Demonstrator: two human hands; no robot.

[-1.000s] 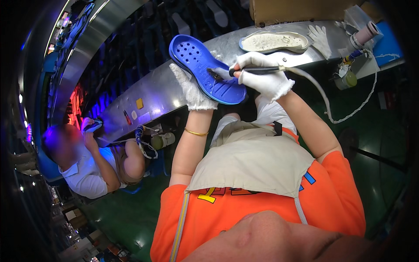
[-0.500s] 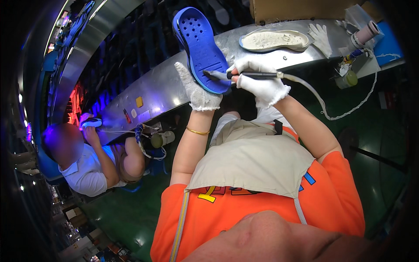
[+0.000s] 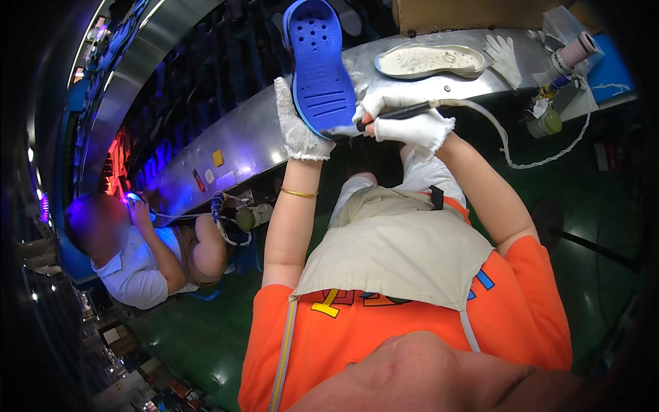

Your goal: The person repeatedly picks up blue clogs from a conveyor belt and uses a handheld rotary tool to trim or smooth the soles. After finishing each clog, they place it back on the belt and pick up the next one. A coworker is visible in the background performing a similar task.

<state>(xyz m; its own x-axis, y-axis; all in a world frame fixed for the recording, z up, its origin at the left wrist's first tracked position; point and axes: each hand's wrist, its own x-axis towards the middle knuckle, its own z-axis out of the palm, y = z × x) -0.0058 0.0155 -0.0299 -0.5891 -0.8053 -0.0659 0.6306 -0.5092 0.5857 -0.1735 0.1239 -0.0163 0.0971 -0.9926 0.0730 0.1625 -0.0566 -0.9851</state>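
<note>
We saw a long metal bench [image 3: 240,147], a green floor [image 3: 590,275] and purple light [image 3: 134,199] at the left.

Surroundings of the metal surface [image 3: 240,147].
Pale shoe sole [image 3: 430,61] and spare white glove [image 3: 503,55] upper right; seated co-worker [image 3: 147,257] lower left.

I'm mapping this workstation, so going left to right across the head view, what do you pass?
Seated co-worker → left hand → blue clog → right hand holding a dark pen-like tool → pale shoe sole → spare white glove → pink roll.
</note>
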